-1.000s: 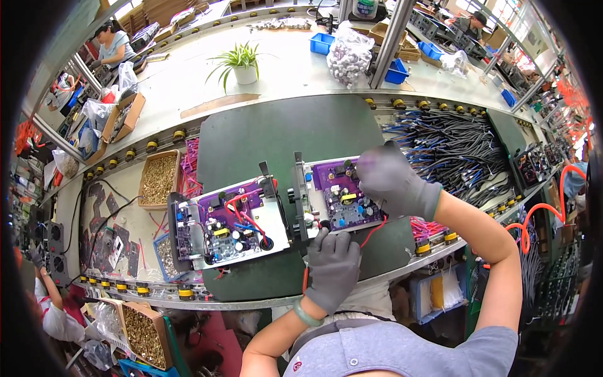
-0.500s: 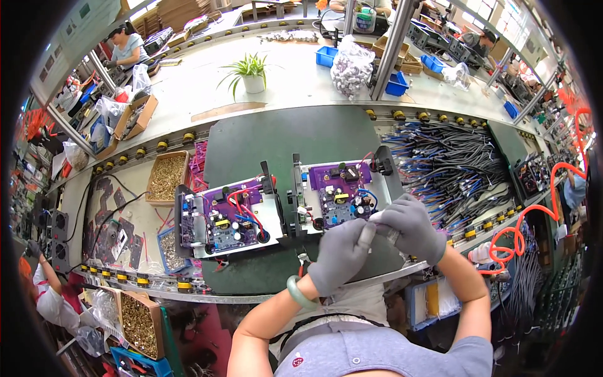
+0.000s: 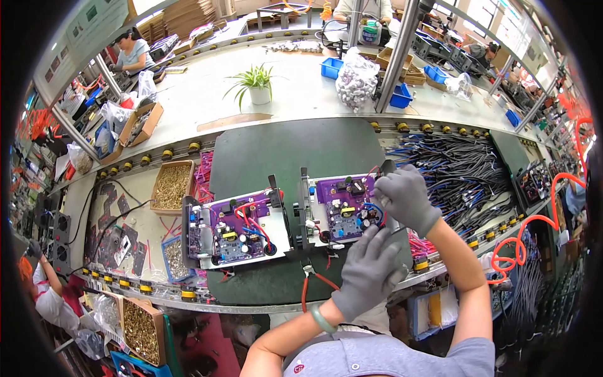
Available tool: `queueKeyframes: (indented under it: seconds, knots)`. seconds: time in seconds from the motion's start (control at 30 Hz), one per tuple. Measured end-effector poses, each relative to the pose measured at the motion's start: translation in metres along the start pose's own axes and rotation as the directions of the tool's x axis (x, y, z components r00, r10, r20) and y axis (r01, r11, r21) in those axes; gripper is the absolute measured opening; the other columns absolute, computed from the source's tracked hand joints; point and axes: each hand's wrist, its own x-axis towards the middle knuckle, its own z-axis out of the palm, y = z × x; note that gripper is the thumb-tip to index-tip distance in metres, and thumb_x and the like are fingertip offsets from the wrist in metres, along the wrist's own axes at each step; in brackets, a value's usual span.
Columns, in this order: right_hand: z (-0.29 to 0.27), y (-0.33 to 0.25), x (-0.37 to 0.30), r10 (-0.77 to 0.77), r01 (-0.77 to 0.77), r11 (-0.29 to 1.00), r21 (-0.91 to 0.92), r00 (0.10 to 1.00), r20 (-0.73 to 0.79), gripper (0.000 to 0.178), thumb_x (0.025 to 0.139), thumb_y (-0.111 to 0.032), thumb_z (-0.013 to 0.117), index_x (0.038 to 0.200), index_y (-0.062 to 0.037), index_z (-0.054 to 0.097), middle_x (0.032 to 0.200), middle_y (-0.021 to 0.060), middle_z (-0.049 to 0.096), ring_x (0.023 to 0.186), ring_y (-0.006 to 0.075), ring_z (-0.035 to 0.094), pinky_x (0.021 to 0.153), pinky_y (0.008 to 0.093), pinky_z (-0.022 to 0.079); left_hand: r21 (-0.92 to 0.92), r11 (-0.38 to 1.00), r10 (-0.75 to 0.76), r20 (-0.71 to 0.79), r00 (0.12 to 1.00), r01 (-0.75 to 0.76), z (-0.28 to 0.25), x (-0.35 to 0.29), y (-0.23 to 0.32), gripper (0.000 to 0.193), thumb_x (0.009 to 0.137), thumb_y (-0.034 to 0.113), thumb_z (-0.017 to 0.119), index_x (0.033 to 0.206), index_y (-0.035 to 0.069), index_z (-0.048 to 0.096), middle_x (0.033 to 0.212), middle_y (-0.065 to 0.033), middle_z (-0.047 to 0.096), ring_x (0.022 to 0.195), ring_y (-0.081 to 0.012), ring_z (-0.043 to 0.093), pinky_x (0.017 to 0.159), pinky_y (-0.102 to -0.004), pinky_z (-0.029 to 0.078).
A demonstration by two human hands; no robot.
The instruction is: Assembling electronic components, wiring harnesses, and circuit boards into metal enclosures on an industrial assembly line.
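The pale bench sweeps across the far side; nearer the person, a dark-green board takes centre stage; to its right sprawls a heap of black cables with blue and white ends; on the board sit two open metal chassis, the left chassis and the right chassis, side by side, each carrying a purple circuit board with red and blue wires; and here come the hands, both in grey gloves; the left hand lies back uppermost, fingers stretched out by the right chassis's near right corner; the right hand curls its fingers at that chassis's right end; whether either one grips anything, I cannot tell; over to the left stands a cardboard box of brass-coloured small parts; beyond, a potted spider plant spreads its leaves; below that box, a blue tray of small metal parts; and the red-handled pliers lie just left of the left hand, handles splayed, head toward the chassis.
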Motion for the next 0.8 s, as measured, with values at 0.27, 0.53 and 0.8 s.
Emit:
queueKeyframes:
  seconds: [0.27, 0.53, 0.8]
  knots:
    - [0.008, -0.002, 0.013, -0.055, 0.062, 0.998, -0.033, 0.983, 0.174, 0.012, 0.079, -0.020, 0.069, 0.071, -0.0149, 0.062, 0.065, 0.0039, 0.060, 0.067, 0.0241, 0.061, 0.080, 0.0413, 0.042, 0.498, 0.860, -0.032, 0.277, 0.960, -0.115, 0.008, -0.014, -0.018, 0.050, 0.075, 0.034, 0.073, 0.113, 0.004, 0.063, 0.145, -0.0197, 0.045, 0.145, -0.0391, 0.028, 0.106, -0.0479, 0.037]
    - [0.007, -0.008, 0.014, -0.051, 0.062, 0.997, -0.052, 0.980, 0.192, 0.014, 0.079, -0.017, 0.068, 0.070, -0.0145, 0.058, 0.064, 0.0030, 0.058, 0.065, 0.0239, 0.059, 0.079, 0.0403, 0.041, 0.468, 0.873, 0.029, 0.236, 0.971, -0.140, 0.012, -0.023, -0.030, 0.047, 0.072, 0.031, 0.074, 0.108, 0.003, 0.063, 0.146, -0.0199, 0.047, 0.145, -0.0368, 0.030, 0.107, -0.0449, 0.039]
    - [0.019, -0.006, 0.016, -0.169, 0.208, 0.969, -0.135, 0.952, 0.256, 0.011, 0.071, -0.010, 0.063, 0.068, -0.0141, 0.054, 0.062, 0.0049, 0.055, 0.064, 0.0260, 0.059, 0.078, 0.0416, 0.043, 0.354, 0.929, 0.041, 0.187, 0.982, -0.106, 0.000, -0.016, -0.019, 0.039, 0.072, 0.025, 0.075, 0.105, 0.008, 0.064, 0.139, -0.0172, 0.054, 0.139, -0.0351, 0.041, 0.105, -0.0447, 0.041]
